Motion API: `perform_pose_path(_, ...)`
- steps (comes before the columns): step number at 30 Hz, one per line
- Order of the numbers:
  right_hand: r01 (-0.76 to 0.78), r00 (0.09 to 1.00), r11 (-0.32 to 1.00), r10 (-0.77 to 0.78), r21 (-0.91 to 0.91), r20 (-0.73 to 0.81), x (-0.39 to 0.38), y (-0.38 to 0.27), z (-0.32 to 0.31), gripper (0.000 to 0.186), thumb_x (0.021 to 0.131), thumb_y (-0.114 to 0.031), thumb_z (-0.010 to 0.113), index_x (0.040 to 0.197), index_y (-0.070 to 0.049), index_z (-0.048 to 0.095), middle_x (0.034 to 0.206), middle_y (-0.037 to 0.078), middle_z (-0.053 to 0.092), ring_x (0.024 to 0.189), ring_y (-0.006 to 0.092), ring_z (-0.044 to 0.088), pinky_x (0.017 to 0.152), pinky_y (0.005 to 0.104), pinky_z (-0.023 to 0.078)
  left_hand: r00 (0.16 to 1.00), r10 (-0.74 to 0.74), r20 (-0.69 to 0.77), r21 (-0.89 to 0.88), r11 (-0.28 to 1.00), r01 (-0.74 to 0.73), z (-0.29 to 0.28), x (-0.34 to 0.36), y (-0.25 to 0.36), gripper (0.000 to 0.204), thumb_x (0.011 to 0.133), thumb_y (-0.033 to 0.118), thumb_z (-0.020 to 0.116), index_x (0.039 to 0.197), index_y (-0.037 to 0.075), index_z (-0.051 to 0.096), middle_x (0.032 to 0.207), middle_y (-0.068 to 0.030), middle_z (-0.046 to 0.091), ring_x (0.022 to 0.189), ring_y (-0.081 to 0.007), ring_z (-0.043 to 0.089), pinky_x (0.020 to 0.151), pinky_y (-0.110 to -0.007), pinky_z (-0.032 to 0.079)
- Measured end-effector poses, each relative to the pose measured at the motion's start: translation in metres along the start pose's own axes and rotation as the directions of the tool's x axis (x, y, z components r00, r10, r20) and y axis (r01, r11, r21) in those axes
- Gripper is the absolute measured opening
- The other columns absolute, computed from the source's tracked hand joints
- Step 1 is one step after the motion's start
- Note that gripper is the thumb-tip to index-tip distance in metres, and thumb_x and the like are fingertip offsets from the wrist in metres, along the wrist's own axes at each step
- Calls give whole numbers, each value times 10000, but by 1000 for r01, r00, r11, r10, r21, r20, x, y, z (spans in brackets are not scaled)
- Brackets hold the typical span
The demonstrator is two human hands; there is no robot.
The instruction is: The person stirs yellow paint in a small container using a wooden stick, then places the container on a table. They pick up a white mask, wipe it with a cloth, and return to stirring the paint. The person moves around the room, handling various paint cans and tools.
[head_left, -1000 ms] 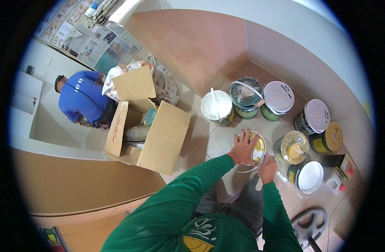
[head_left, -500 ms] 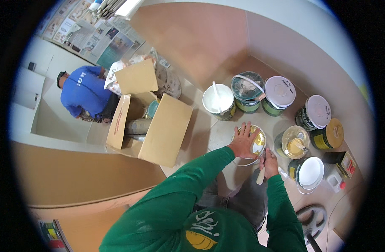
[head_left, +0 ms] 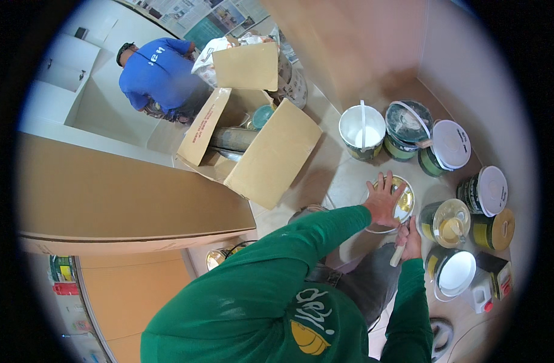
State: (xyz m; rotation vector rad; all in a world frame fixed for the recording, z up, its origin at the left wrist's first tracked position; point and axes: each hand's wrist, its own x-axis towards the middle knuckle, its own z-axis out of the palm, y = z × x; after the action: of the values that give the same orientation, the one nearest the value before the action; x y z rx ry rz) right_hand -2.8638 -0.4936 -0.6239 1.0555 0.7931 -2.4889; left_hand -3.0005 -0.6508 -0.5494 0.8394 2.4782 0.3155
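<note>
A round can with a shiny gold-and-white lid (head_left: 405,202) stands on the floor in front of me. My left hand (head_left: 383,201) lies flat on that lid with its fingers spread, holding nothing. At the near right edge of the lid, my right hand (head_left: 412,240) is closed around a tool with a pale handle (head_left: 398,255). The handle sticks out toward me, and the tool's working end is hidden at the rim. Just right of the hands stands an open tub of yellowish paint (head_left: 452,230).
Behind the can are a white-lined bucket (head_left: 362,128), a dark-topped bucket (head_left: 408,123) and several lidded pails (head_left: 452,144). A white-filled bucket (head_left: 457,273) stands near right. Leftward lies an open cardboard box (head_left: 277,157); beyond it a person in blue (head_left: 158,71) bends down.
My view has swung, so everything sits further right in the picture, with more of the left side showing. Both hands keep their places on the can.
</note>
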Motion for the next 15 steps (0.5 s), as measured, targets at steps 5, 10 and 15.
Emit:
perform_pose_path(5, 170, 902, 752, -380, -637, -207, 10, -5, 0, 435, 1121, -454, 479, 962, -63, 582, 612, 37, 529, 471, 151, 539, 434, 307, 435, 999, 23, -30, -18, 1000, -24, 5, 1, -3, 1434, 569, 685, 897, 1679, 129, 179, 1657, -413, 86, 1497, -661, 144, 1066, -849, 242)
perform_pose_path(10, 184, 664, 94, -746, -979, 53, 23, 0, -13, 466, 1123, -456, 477, 914, -50, 571, 616, 43, 537, 461, 186, 539, 436, 356, 428, 996, 37, -78, -70, 997, -42, 9, -2, -4, 1390, 576, 606, 909, 1672, 117, 207, 1658, -414, 85, 1507, -656, 124, 1074, -842, 245)
perform_pose_path(15, 99, 983, 952, -139, -288, -121, 7, -4, -9, 503, 1099, -545, 493, 809, -134, 490, 567, -3, 431, 424, 153, 435, 422, 311, 366, 993, 53, -102, -112, 992, -64, 5, -1, -15, 1346, 575, 564, 925, 1657, 114, 264, 1658, -404, 107, 1508, -637, 146, 1079, -825, 255)
